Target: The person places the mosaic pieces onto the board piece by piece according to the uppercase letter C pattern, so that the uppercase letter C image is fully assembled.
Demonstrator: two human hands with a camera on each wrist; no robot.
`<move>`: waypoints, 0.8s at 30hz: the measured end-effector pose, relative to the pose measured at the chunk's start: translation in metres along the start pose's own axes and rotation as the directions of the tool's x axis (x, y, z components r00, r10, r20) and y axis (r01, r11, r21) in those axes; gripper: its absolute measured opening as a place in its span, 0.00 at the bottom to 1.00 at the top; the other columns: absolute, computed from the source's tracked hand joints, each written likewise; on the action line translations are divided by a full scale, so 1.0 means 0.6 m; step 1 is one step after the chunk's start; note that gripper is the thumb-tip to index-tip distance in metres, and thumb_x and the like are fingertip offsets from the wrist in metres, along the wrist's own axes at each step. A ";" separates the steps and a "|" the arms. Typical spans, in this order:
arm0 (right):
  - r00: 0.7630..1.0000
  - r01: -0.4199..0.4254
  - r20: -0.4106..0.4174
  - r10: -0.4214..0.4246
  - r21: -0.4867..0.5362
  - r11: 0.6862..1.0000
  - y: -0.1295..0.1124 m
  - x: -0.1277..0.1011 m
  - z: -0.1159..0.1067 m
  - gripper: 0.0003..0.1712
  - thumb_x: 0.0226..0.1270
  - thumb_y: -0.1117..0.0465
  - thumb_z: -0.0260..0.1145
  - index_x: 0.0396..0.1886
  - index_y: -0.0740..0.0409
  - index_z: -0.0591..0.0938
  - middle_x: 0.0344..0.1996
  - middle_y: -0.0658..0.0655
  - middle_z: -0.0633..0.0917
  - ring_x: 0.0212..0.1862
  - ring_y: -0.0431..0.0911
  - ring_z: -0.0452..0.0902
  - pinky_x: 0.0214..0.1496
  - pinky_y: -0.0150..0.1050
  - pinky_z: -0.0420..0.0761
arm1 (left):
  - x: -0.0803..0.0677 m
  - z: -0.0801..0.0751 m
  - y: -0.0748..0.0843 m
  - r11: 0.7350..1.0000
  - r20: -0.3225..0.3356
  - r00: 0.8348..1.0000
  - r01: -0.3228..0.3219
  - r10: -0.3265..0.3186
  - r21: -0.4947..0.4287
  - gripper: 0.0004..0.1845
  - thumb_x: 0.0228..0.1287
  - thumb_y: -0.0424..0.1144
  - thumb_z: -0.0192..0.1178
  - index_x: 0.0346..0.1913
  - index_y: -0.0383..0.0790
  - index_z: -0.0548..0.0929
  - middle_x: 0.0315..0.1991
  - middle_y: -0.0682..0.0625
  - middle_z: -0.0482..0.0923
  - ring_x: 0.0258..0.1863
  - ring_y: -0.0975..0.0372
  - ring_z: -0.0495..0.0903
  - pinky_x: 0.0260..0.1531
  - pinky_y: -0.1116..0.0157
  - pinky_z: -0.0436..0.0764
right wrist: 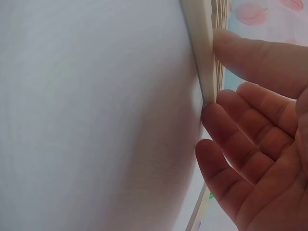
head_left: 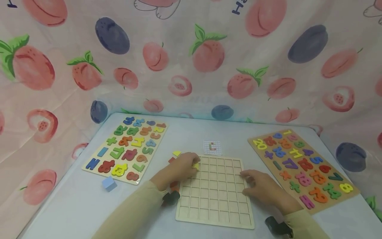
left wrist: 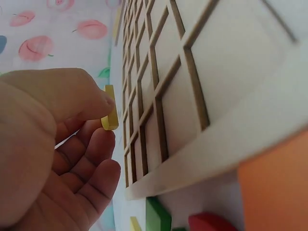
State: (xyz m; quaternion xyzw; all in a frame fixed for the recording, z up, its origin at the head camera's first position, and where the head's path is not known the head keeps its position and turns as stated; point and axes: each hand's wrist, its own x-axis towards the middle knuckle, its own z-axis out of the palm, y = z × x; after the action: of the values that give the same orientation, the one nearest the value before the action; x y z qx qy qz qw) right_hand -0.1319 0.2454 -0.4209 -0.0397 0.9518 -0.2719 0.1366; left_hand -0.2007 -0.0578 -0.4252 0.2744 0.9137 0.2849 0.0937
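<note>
Here the left hand (head_left: 179,167) pinches a small yellow piece (head_left: 195,166) between its thumb and its bent fingers. In the left wrist view the yellow piece (left wrist: 109,108) sits under the thumb tip, just beside the edge of the grid board (left wrist: 202,77). In the head view the piece is at the top left corner of the wooden grid board (head_left: 216,192), right over the first squares. I cannot tell if it touches the board.

The right hand (head_left: 262,187) rests at the right edge of the grid board. Its fingers (right wrist: 250,120) are straight and loose, and they touch the side of the board (right wrist: 204,57). It holds nothing.

The grid board lies flat in the middle of the white table (head_left: 74,205), close to the person. All the squares I can see are bare.

Another yellow piece (head_left: 176,153) lies on the table just past the left hand, with a red bit (head_left: 171,160) next to it. An orange piece (head_left: 174,186) shows under the left wrist. A small card (head_left: 212,147) with a picture lies just past the top of the grid board.

A number puzzle (head_left: 126,146) full of bright shapes lies well off to the left. A second number puzzle (head_left: 301,167) lies to the right, near the right hand. A light blue block (head_left: 109,183) sits in front of the left puzzle. A cloth with peaches (head_left: 191,53) hangs behind the table.
</note>
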 end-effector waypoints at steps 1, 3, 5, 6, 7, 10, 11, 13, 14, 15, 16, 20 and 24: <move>1.000 0.003 -0.001 -0.003 0.002 1.000 0.001 0.000 0.000 0.36 0.52 0.58 0.78 0.63 0.57 0.78 0.54 0.59 0.83 0.55 0.57 0.78 0.55 0.58 0.77 | 0.004 0.002 0.002 1.000 0.003 1.000 0.010 -0.010 0.010 0.20 0.61 0.30 0.64 0.57 0.30 0.79 0.48 0.44 0.80 0.49 0.55 0.79 0.54 0.57 0.78; 1.000 0.005 -0.007 -0.005 0.005 1.000 0.002 0.000 0.000 0.35 0.52 0.59 0.78 0.62 0.57 0.79 0.54 0.58 0.83 0.55 0.57 0.78 0.55 0.58 0.77 | 0.011 0.004 0.006 0.999 0.018 0.999 0.044 -0.044 0.013 0.21 0.62 0.30 0.64 0.58 0.32 0.79 0.48 0.45 0.80 0.48 0.56 0.79 0.54 0.59 0.78; 1.000 0.010 -0.008 -0.010 0.001 1.000 0.003 0.001 0.000 0.35 0.52 0.59 0.78 0.62 0.57 0.79 0.54 0.58 0.83 0.54 0.57 0.78 0.55 0.57 0.77 | 0.018 0.007 0.008 0.997 0.032 0.997 0.071 -0.071 0.005 0.20 0.62 0.30 0.64 0.58 0.33 0.79 0.47 0.46 0.80 0.46 0.57 0.78 0.54 0.59 0.78; 1.000 0.010 -0.008 -0.010 -0.001 1.000 0.004 0.001 0.000 0.35 0.52 0.58 0.78 0.62 0.57 0.79 0.54 0.58 0.83 0.54 0.57 0.78 0.55 0.57 0.77 | 0.020 0.008 0.010 0.996 0.039 0.996 0.084 -0.084 -0.005 0.20 0.62 0.30 0.64 0.58 0.33 0.79 0.47 0.47 0.80 0.45 0.58 0.77 0.53 0.60 0.78; 1.000 0.010 -0.009 -0.010 -0.004 1.000 0.004 0.001 -0.001 0.35 0.52 0.58 0.79 0.62 0.57 0.79 0.54 0.58 0.83 0.54 0.57 0.79 0.55 0.57 0.77 | 0.022 0.010 0.012 0.996 0.045 0.995 0.090 -0.089 -0.013 0.20 0.62 0.30 0.64 0.58 0.33 0.79 0.46 0.47 0.79 0.44 0.58 0.76 0.53 0.60 0.78; 1.000 0.007 -0.005 -0.007 -0.008 1.000 0.003 0.002 -0.002 0.36 0.52 0.57 0.79 0.62 0.57 0.79 0.54 0.59 0.83 0.55 0.57 0.78 0.55 0.57 0.77 | 0.027 0.015 0.014 0.994 0.057 0.993 0.101 -0.099 -0.029 0.20 0.62 0.29 0.63 0.57 0.34 0.79 0.45 0.49 0.79 0.43 0.59 0.75 0.52 0.61 0.78; 1.000 0.003 -0.005 -0.003 -0.009 1.000 0.003 0.002 -0.002 0.36 0.52 0.57 0.79 0.62 0.56 0.79 0.54 0.59 0.83 0.55 0.57 0.78 0.55 0.57 0.77 | 0.027 0.016 0.016 0.994 0.056 0.994 0.100 -0.098 -0.033 0.20 0.62 0.29 0.63 0.57 0.34 0.79 0.45 0.49 0.79 0.43 0.59 0.75 0.52 0.61 0.78; 1.000 -0.001 -0.005 0.001 -0.007 1.000 0.001 0.001 -0.002 0.36 0.52 0.58 0.79 0.62 0.56 0.79 0.54 0.59 0.83 0.55 0.57 0.78 0.55 0.57 0.77 | 0.029 0.019 0.017 0.995 0.054 0.994 0.098 -0.096 -0.032 0.20 0.62 0.30 0.63 0.58 0.35 0.80 0.45 0.50 0.79 0.43 0.60 0.75 0.51 0.62 0.78; 1.000 -0.003 -0.004 0.003 -0.005 1.000 0.001 0.001 -0.002 0.36 0.52 0.58 0.79 0.62 0.57 0.79 0.53 0.59 0.83 0.55 0.57 0.78 0.55 0.57 0.77 | 0.029 0.020 0.018 0.994 0.054 0.994 0.101 -0.099 -0.032 0.20 0.62 0.30 0.63 0.58 0.35 0.80 0.45 0.50 0.79 0.43 0.60 0.75 0.51 0.62 0.78; 1.000 -0.003 -0.004 0.003 0.000 1.000 0.000 0.001 -0.002 0.36 0.51 0.58 0.79 0.62 0.57 0.79 0.53 0.59 0.83 0.55 0.57 0.78 0.55 0.58 0.77 | 0.029 0.021 0.019 0.994 0.054 0.993 0.103 -0.101 -0.028 0.20 0.63 0.31 0.63 0.58 0.36 0.80 0.46 0.51 0.79 0.43 0.61 0.75 0.51 0.63 0.78; 1.000 -0.003 -0.003 0.003 0.003 1.000 0.000 0.000 -0.002 0.36 0.51 0.58 0.79 0.62 0.57 0.78 0.53 0.59 0.83 0.54 0.57 0.78 0.55 0.58 0.77 | 0.030 0.022 0.019 0.995 0.053 0.994 0.101 -0.100 -0.024 0.20 0.63 0.32 0.63 0.58 0.36 0.80 0.46 0.51 0.79 0.43 0.61 0.75 0.52 0.63 0.78; 1.000 -0.004 0.001 0.004 0.014 1.000 -0.003 -0.001 -0.003 0.36 0.51 0.59 0.78 0.63 0.58 0.78 0.53 0.58 0.83 0.54 0.57 0.78 0.55 0.58 0.77 | 0.033 0.027 0.021 0.994 0.054 0.993 0.104 -0.103 -0.016 0.20 0.64 0.33 0.62 0.59 0.36 0.80 0.48 0.51 0.79 0.45 0.61 0.74 0.55 0.62 0.77; 1.000 -0.003 0.005 0.003 0.017 1.000 -0.003 -0.002 -0.003 0.36 0.52 0.59 0.78 0.63 0.57 0.78 0.52 0.58 0.83 0.54 0.56 0.78 0.54 0.57 0.77 | 0.036 0.032 0.023 0.997 0.037 0.996 0.080 -0.079 -0.024 0.15 0.61 0.31 0.62 0.52 0.36 0.81 0.41 0.51 0.78 0.41 0.60 0.74 0.48 0.63 0.76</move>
State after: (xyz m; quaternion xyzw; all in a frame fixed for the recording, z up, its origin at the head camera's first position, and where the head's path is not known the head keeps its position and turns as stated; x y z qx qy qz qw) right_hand -0.1313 0.2447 -0.4183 -0.0377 0.9492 -0.2795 0.1398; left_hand -0.2059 -0.0272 -0.4335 0.2418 0.9183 0.2876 0.1249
